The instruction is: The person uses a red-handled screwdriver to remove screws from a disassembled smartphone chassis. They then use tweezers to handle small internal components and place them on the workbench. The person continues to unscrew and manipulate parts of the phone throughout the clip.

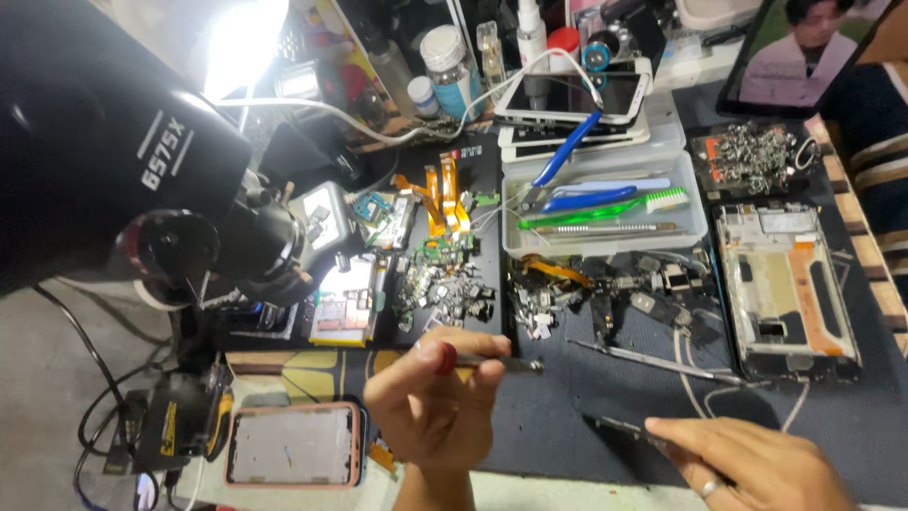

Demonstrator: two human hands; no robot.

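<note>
While the left hand (430,402) pinches a slim red-capped metal screwdriver (492,361) shut between thumb and fingers above the dark blue work mat (567,416), and the right hand (757,464) closes on black tweezers (619,428), a slipped tip would likely scatter the loose pile of small metal parts (445,289) just beyond.

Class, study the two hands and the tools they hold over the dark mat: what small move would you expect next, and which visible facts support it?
Probably the left hand lowers its red-capped screwdriver toward the dark mat. The tip hangs clear of any part, pointing right, while the right hand holds tweezers low beside it. The tips are apart, with bare mat between them. What they aim at cannot be told.
</note>
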